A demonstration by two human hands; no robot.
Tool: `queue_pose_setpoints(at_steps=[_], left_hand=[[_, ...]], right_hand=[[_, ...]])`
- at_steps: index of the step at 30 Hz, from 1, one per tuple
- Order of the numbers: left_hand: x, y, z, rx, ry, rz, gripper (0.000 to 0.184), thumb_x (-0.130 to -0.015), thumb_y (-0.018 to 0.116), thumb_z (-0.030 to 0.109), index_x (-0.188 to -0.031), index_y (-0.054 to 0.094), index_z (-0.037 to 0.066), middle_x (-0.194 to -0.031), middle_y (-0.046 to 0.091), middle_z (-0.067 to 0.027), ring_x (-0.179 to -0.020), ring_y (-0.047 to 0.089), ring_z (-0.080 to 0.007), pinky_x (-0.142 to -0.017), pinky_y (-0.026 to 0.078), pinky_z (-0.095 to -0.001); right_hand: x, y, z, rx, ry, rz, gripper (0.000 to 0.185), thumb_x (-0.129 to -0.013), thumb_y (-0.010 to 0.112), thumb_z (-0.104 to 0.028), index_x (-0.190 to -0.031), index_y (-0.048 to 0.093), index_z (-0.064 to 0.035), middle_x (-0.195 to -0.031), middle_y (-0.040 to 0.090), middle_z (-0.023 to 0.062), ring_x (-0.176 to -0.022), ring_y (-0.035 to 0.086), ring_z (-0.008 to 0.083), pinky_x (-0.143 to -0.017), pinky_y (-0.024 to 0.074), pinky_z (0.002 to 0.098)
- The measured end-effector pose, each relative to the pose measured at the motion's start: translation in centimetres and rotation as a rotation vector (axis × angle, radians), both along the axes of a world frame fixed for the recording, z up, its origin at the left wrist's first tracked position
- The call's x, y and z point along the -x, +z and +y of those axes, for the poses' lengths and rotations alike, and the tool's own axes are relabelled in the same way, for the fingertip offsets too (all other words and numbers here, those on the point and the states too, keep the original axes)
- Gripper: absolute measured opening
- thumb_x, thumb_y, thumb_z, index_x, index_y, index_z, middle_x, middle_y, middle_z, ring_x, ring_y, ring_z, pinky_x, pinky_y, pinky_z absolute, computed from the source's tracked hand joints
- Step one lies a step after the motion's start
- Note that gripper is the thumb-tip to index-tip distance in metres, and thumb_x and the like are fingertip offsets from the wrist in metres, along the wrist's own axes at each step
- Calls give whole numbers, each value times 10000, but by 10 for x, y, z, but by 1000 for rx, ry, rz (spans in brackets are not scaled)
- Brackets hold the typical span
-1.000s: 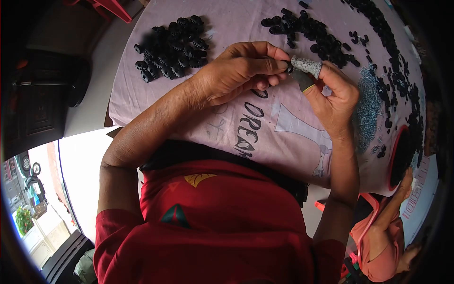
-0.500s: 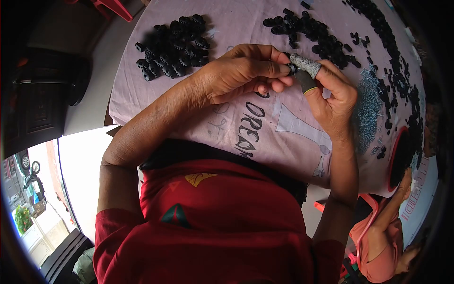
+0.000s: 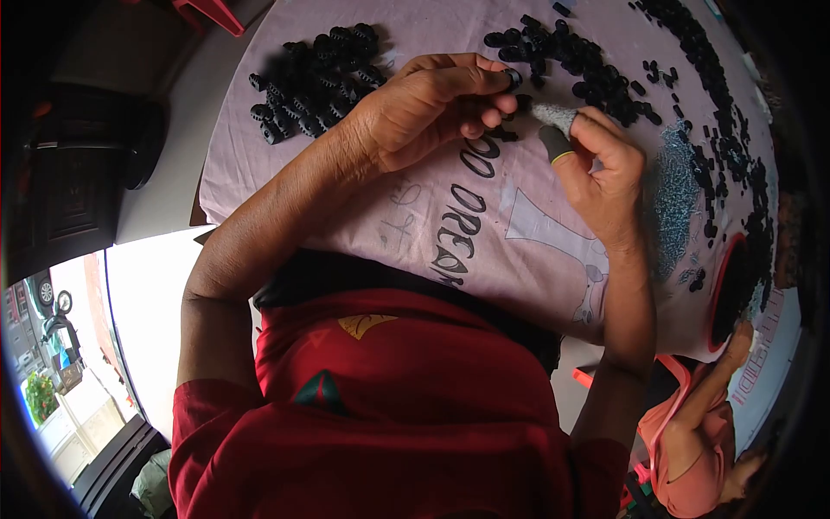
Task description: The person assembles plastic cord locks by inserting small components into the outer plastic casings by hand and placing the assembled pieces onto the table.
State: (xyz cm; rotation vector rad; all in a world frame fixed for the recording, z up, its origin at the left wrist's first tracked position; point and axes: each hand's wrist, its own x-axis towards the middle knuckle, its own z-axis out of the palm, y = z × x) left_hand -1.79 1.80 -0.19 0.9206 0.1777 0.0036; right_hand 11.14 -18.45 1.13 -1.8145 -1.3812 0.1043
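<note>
My left hand point(image 3: 432, 108) pinches a small round black plastic part point(image 3: 513, 80) between thumb and fingertips, above the cloth. Just to its right is my right hand point(image 3: 605, 164), with a speckled grey cover point(image 3: 555, 116) on the index finger and a dark cover point(image 3: 555, 145) on the thumb. Those two fingertips are apart, with nothing visible between them. Close to the right index tip a second dark piece point(image 3: 523, 103) shows; whether a hand touches it I cannot tell.
A heap of ridged black parts point(image 3: 320, 78) lies at the upper left of the pink cloth point(image 3: 363, 221). Loose black parts point(image 3: 588, 60), small bluish pieces point(image 3: 674, 199) and a round red-rimmed container point(image 3: 718, 316) are to the right. Another person's arm point(image 3: 726, 363) reaches in there.
My left hand has moved up and away from the right, taking the round black part along. The right thumb and index finger have come off that part.
</note>
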Motion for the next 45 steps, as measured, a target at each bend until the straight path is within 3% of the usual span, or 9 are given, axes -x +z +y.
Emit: queue_pose_setpoints(at_steps=[6,16,19,22,23,26,36,45], left_hand=[[1,2,-7,-77,13,31,209,-975,614,175,-1116,598,20,-945,672,-42,-783,610,-72,-657,474,-198],[1,2,-10,-175,-32,46,218,-950,630,151,-1122,592,22,-972,683,-60,-794,633,-85,-685,485,-214],[1,3,-11,-196,-33,42,215,-946,632,140,-1123,590,25,-982,690,-70,-800,641,-90,-685,484,-216],[0,3,-13,-212,-23,40,214,-942,640,133,-1123,594,28,-997,696,-74,-817,650,-95,-683,483,-217],[0,3,-14,-220,-16,41,214,-940,643,131,-1123,596,29,-1003,697,-74,-825,654,-96,-682,483,-217],[0,5,-18,-209,-15,56,210,-938,652,131,-1117,606,31,-1009,700,-70,-843,659,-99,-686,482,-220],[1,3,-19,-302,-25,23,198,-941,653,157,-1095,636,33,-952,680,-35,-836,630,-76,-715,485,-211],[0,5,-19,-320,-33,35,176,-934,652,123,-1082,640,29,-906,659,-25,-809,607,-71,-679,467,-215]], right_hand=[[13,-7,13,78,89,-342,151,-694,691,36,-834,654,-7,-872,623,85,-729,662,270,-635,551,370],[8,-2,6,179,25,-262,218,-697,674,11,-910,634,-17,-839,586,115,-715,631,309,-610,512,410],[8,-1,4,151,9,-232,216,-721,655,25,-934,623,5,-830,575,116,-683,618,276,-608,516,363],[8,4,4,60,-68,5,199,-768,638,39,-966,619,27,-830,571,94,-669,596,192,-603,504,300],[6,2,4,-2,-64,27,159,-833,638,31,-991,622,36,-840,568,64,-685,560,119,-599,477,249],[7,-1,8,-87,-15,71,136,-866,644,16,-999,626,38,-851,576,57,-702,557,96,-587,459,238],[10,-1,9,4,-51,-115,177,-816,633,49,-992,629,42,-890,594,81,-661,578,143,-544,462,278],[10,0,6,60,-103,162,150,-816,675,35,-965,653,36,-800,610,53,-651,589,100,-584,480,242]])
